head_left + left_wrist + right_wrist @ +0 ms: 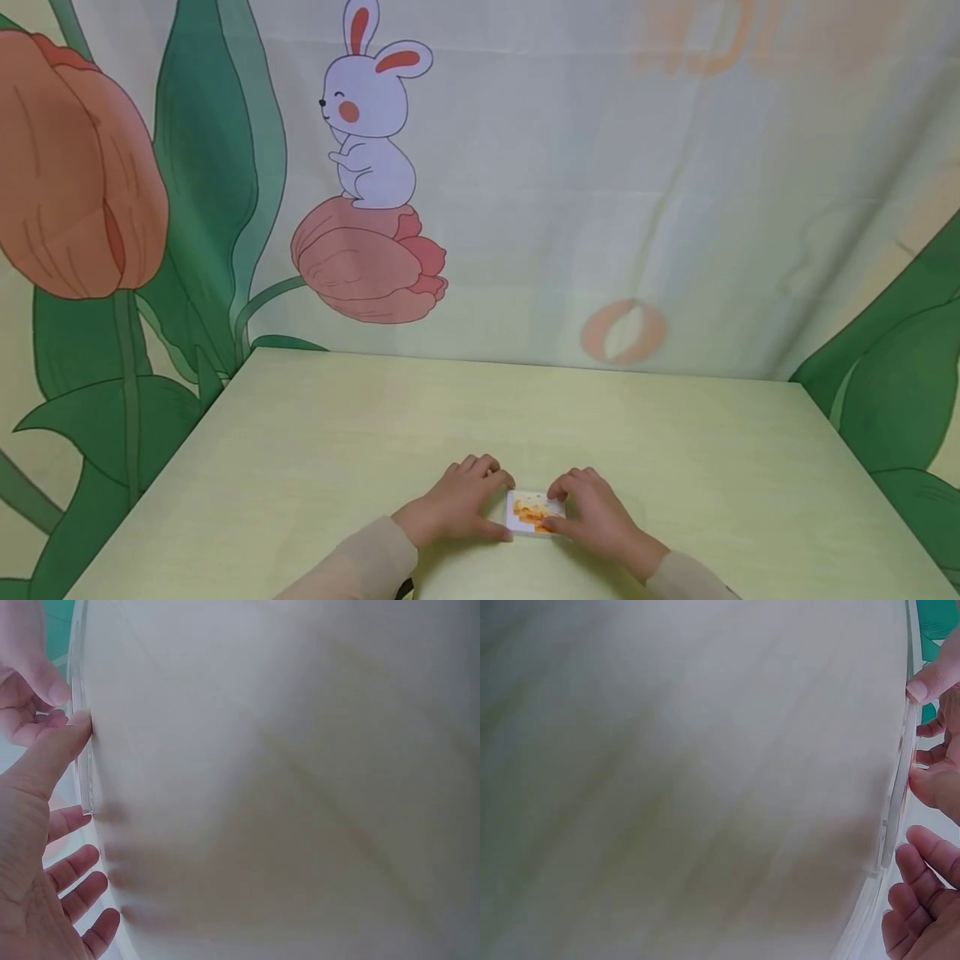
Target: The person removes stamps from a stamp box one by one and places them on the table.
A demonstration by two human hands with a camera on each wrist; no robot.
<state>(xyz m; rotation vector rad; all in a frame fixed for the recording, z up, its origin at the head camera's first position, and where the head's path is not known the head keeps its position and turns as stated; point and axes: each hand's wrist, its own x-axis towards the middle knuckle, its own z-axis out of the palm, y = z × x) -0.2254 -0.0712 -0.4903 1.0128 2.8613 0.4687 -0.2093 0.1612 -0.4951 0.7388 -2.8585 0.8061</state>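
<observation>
A small flat picture board [525,510] with a white border and a yellow and orange picture lies on the table between the two hands. My left hand [463,498] holds its left side, index finger at the far corner and thumb at the near corner. Over its right side is my right hand [597,512], holding it with the thumb low on the picture and bent fingers near the far right corner. In the left wrist view, the left thumb [64,746] touches the board's edge. The right wrist view shows the right thumb [928,786] against the board, seen edge-on.
The pale green table [337,417] spreads out to both sides and behind the board. At its far edge hangs a cloth backdrop [517,208] printed with tulips, leaves and a white rabbit [375,167]. Light sleeves [360,558] cover both forearms.
</observation>
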